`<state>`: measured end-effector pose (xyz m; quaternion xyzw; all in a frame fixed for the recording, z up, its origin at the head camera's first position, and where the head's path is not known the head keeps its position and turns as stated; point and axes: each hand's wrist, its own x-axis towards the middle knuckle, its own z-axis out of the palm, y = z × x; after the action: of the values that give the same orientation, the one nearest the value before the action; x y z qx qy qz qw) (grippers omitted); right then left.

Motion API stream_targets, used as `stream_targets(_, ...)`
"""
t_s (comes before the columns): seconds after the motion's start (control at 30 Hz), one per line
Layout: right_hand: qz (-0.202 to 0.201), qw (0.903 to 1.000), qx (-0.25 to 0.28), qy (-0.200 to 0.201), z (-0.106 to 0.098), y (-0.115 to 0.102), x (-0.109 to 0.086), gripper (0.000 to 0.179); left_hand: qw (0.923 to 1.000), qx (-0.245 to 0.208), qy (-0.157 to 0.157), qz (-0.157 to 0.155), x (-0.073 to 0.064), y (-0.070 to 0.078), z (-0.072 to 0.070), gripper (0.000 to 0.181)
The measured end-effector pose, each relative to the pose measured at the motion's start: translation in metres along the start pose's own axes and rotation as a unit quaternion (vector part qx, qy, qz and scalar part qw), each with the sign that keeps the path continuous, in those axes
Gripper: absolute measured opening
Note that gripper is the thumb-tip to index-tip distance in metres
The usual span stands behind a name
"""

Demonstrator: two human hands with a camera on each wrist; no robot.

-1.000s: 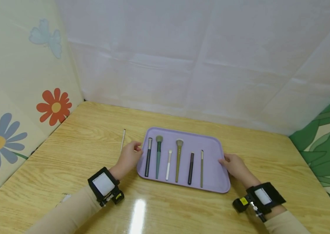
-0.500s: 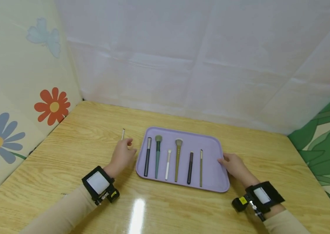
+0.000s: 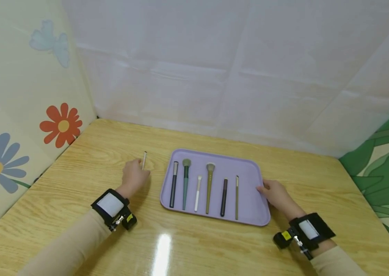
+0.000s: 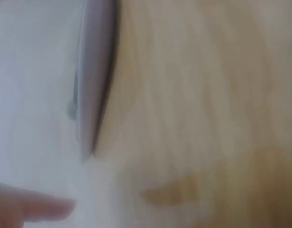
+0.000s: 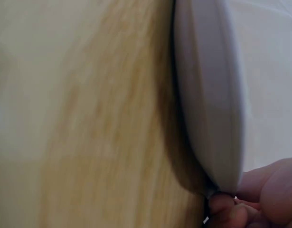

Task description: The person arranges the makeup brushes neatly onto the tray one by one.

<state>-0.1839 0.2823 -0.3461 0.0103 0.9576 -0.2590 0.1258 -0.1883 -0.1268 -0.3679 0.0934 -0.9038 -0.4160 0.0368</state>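
Observation:
My left hand (image 3: pixel 135 177) is low over the table at a thin white makeup brush (image 3: pixel 144 159), left of the lilac tray (image 3: pixel 249 184). Its fingers and thumb lie apart on either side of this brush, whose lower part the hand hides. In the left wrist view a straight finger (image 4: pixel 48 207) shows, blurred. At the tray's right edge, my right hand (image 3: pixel 277 195) grips the rim, thumb on top and fingers curled beneath, as the right wrist view shows. Several makeup brushes lie side by side in the tray, among them a green one (image 3: pixel 185 184) and an olive one (image 3: pixel 210 188).
The wooden table (image 3: pixel 194 249) ends at a white cloth (image 3: pixel 215 76) behind the tray. A flower-patterned panel (image 3: pixel 18 115) stands on the left, and a green leaf-patterned one (image 3: pixel 388 176) on the right.
My left hand has moved left, away from the tray's left edge, to the thin white brush. The right hand stays on the tray's rim, and the tray has hardly shifted.

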Motion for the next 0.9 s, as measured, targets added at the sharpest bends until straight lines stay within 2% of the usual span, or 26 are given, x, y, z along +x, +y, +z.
stream_targets(0.17,-0.003,1.0000,-0.002,0.002,0.000,-0.001,0.000,0.043,0.9990,-0.020,-0.040,-0.009,0.006,-0.004,-0.002,0.015)
stream_targets(0.23,-0.005,1.0000,-0.004,0.002,0.000,0.000,0.001,0.043,0.9985,-0.008,-0.053,-0.010,0.010,-0.005,-0.003,0.006)
stream_targets(0.33,-0.002,1.0000,-0.003,-0.001,0.000,0.000,0.001,0.044,0.9963,0.053,-0.067,0.009,0.016,-0.003,-0.003,0.015)
stream_targets(0.43,0.005,1.0000,-0.002,-0.004,0.000,0.002,0.001,0.045,0.9881,0.128,-0.078,0.037,0.024,-0.001,-0.002,0.018)
stream_targets(0.5,0.007,1.0000,-0.002,-0.004,-0.001,0.001,0.001,0.045,0.9830,0.155,-0.085,0.048,0.029,0.001,-0.003,0.016)
stream_targets(0.57,0.005,1.0000,-0.003,-0.004,0.000,0.002,0.001,0.045,0.9806,0.166,-0.091,0.053,0.032,0.003,-0.004,0.015)
stream_targets(0.77,-0.004,1.0000,-0.002,-0.002,-0.001,0.001,0.000,0.045,0.9802,0.166,-0.093,0.056,0.039,0.009,-0.008,0.021)
stream_targets(0.9,-0.009,0.9999,-0.007,0.003,0.000,0.001,0.000,0.045,0.9728,0.199,-0.106,0.054,0.041,0.013,-0.008,0.021)
